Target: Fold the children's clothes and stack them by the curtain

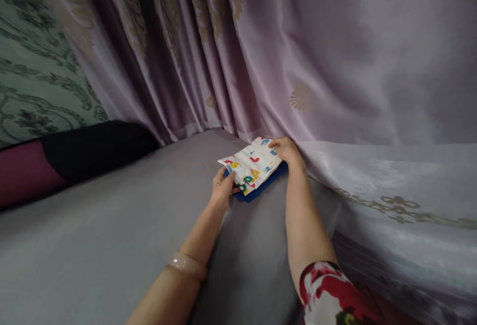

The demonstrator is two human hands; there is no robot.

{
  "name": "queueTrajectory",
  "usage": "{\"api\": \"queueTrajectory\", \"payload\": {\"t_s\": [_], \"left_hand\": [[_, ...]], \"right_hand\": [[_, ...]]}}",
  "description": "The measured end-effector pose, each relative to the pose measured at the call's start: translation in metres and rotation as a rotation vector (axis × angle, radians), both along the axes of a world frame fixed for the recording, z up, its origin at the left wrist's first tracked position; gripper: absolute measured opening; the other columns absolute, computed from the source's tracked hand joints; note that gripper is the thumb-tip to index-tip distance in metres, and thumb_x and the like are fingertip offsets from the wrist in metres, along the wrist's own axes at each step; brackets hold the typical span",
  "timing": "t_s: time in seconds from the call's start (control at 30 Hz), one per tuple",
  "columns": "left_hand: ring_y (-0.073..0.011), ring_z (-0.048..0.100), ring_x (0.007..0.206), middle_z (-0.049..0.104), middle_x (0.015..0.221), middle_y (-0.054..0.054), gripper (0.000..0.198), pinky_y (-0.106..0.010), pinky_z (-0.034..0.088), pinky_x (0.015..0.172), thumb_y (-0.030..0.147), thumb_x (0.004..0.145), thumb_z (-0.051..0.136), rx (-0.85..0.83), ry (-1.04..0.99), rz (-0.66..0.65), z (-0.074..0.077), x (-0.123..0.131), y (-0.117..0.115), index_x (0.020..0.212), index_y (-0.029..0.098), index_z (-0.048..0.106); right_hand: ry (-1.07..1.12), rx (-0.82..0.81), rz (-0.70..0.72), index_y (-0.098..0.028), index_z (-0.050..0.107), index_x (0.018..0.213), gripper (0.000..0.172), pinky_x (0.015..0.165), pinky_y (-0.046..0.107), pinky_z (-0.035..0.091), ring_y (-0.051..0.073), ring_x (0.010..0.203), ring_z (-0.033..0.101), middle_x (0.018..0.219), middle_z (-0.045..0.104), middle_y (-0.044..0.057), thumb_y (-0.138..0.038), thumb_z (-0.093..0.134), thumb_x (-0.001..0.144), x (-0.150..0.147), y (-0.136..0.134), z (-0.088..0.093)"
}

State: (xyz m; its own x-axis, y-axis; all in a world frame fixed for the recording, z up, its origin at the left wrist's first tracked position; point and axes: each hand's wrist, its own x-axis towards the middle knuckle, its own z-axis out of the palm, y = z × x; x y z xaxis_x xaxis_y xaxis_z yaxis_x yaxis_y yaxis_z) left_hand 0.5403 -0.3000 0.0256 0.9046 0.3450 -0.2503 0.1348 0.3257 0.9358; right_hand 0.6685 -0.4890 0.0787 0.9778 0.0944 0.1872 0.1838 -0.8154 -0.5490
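A folded white cloth (248,158) printed with colourful letters lies on top of a folded blue cloth (257,192), near the far corner of a grey-covered bed. My left hand (222,186) grips the near left end of the white cloth, thumb on top and the other fingers underneath, partly hidden. At the far right end, my right hand (285,150) rests on the white cloth with its fingers bent over the edge. Whether my left fingers also pinch the blue cloth I cannot tell.
The grey bed sheet (112,230) spreads around the cloths. Mauve curtains (238,76) with gold patterns hang along the far and right edges. A black and maroon bolster (93,148) lies at the left by a green patterned wall (37,66).
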Motion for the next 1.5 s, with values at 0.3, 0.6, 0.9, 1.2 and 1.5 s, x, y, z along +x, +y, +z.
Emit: {"api": "queueTrajectory", "payload": {"t_s": [0.3,0.6,0.9,1.2,1.5], "left_hand": [[-0.0101,0.061,0.057,0.058,0.070,0.003,0.063,-0.021,0.055,0.050,0.013,0.084,0.062,0.041,0.033,0.059,-0.010,-0.011,-0.004,0.139,0.014,0.030],[-0.0076,0.055,0.050,0.052,0.064,0.004,0.037,-0.015,0.044,0.041,0.016,0.081,0.064,0.251,-0.058,-0.044,-0.024,-0.014,0.001,0.116,0.010,0.055],[-0.0077,0.052,0.049,0.051,0.065,0.005,0.045,-0.016,0.038,0.041,0.035,0.074,0.073,0.370,-0.115,-0.091,-0.038,-0.011,0.003,0.112,0.013,0.061],[-0.0084,0.050,0.053,0.053,0.065,0.004,0.036,-0.018,0.039,0.048,0.029,0.074,0.069,0.514,-0.140,-0.126,-0.043,-0.011,0.007,0.106,0.012,0.067],[-0.0099,0.054,0.054,0.061,0.066,0.000,0.032,-0.018,0.042,0.050,0.024,0.074,0.070,0.526,-0.076,-0.113,-0.037,-0.015,0.007,0.105,0.015,0.071]], "right_hand": [[0.186,-0.135,-0.143,-0.020,0.068,0.117,0.041,0.092,0.024,0.045,0.018,0.110,0.063,0.123,0.066,0.009,-0.006,0.052,0.081,-0.002,0.002,-0.016],[0.229,-0.289,-0.208,-0.016,0.066,0.120,0.039,0.091,0.032,0.047,0.024,0.114,0.061,0.122,0.065,0.015,-0.011,0.049,0.085,0.000,0.018,-0.021],[0.092,-0.450,-0.093,-0.017,0.063,0.122,0.039,0.109,0.058,0.019,0.032,0.130,0.043,0.132,0.058,0.016,-0.017,0.047,0.087,-0.010,0.066,-0.025],[0.112,-0.372,-0.144,-0.020,0.034,0.149,0.059,0.111,0.062,0.006,0.034,0.143,0.017,0.157,0.027,0.013,-0.047,0.017,0.099,-0.009,0.070,-0.059],[0.134,-0.389,-0.157,-0.022,0.031,0.150,0.060,0.112,0.060,0.004,0.033,0.144,0.016,0.157,0.025,0.012,-0.048,0.016,0.099,-0.007,0.070,-0.064]]}}
